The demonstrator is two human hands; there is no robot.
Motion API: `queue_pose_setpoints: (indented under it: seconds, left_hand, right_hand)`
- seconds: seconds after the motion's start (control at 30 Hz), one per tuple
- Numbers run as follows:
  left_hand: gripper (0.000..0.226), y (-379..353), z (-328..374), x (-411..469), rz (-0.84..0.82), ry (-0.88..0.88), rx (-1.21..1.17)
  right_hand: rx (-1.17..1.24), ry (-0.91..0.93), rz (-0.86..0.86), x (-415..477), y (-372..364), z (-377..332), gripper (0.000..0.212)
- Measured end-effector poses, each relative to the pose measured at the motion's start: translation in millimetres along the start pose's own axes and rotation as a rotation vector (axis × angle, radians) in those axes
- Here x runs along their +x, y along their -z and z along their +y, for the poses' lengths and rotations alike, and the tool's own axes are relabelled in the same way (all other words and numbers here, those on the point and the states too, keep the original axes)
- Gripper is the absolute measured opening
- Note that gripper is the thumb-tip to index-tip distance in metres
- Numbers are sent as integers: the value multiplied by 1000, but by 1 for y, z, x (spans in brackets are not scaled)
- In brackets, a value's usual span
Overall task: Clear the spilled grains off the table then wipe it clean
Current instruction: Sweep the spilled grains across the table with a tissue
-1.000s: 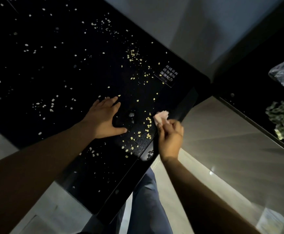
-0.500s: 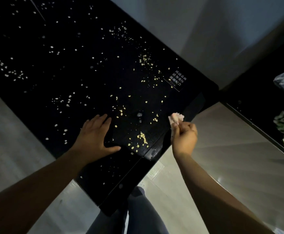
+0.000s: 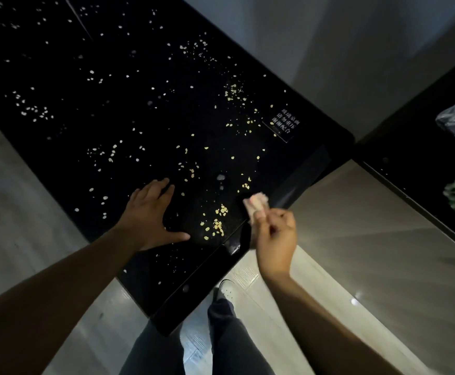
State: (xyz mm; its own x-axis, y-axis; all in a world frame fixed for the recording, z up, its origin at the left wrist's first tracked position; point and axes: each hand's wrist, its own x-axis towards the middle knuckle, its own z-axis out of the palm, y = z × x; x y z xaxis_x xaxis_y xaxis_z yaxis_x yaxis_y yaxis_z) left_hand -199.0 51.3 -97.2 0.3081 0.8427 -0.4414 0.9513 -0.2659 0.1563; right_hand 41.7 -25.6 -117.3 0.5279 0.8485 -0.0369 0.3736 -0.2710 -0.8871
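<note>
1. Black glossy table (image 3: pixel 66 125): pale grains (image 3: pixel 219 226) are scattered over most of the top. A denser yellow cluster is noted close to the edge nearest the person.
2. Left hand (image 3: pixel 150 215): laid flat on the top just left of that cluster, fingers straight, thumb spread. Nothing is held.
3. Right hand (image 3: pixel 275 234): held at the same edge. A small pinkish wad (image 3: pixel 256 203) is pinched between thumb and curled fingers, just right of the cluster. Contact with the top cannot be told.
4. Label (image 3: pixel 284 124): white characters, seen near the far corner of that edge.
</note>
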Motion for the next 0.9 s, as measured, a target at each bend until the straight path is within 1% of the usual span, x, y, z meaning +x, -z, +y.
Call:
queue_pose_setpoints:
  seconds: [0.1, 0.2, 0.33, 0.4, 0.47, 0.53, 0.6, 0.67, 0.7, 0.73, 0.8, 0.83, 0.9]
  left_hand:
    - [127, -4, -1, 0, 8, 0, -36]
    - [131, -5, -5, 1, 44, -23, -42]
    - [117, -4, -16, 6, 175, -81, -84]
    - [110, -5, -22, 9, 208, -121, -86]
    - [107, -7, -28, 11, 220, -159, -92]
    - [107, -9, -32, 12, 217, -188, -101]
    - [107, -7, -34, 12, 200, -193, -105]
    - [107, -3, -36, 13, 183, -200, -75]
    - [108, -1, -37, 14, 171, -210, -50]
    - [109, 1, -39, 15, 159, -219, -28]
    - [110, 2, -42, 15, 134, -226, -5]
    - [111, 2, -42, 15, 127, -228, -1]
    - [112, 0, -43, 15, 133, -230, -3]
  right_hand:
    - [-103, 48, 97, 58, 5, -8, 16]
    - [-226, 89, 103, 109, -6, -4, 21]
    - [-318, 53, 113, 132, -32, 7, 26]
    - [-344, 76, 139, 125, -43, 8, 26]
    - [-355, 144, 111, 106, -53, 5, 27]
    - [-364, 216, 45, 74, -61, 4, 25]
    - [-335, 273, -58, 34, -69, 0, 22]
    - [-273, 279, -162, 5, -73, -7, 20]
    - [-244, 264, -170, -1, -71, -8, 18]
    - [-216, 246, -134, 0, -67, -10, 17]
    - [-187, 216, 2, 18, -55, -10, 18]
    - [-200, 208, 60, 33, -48, -10, 20]
    - [-261, 196, 113, 66, -38, -9, 21]
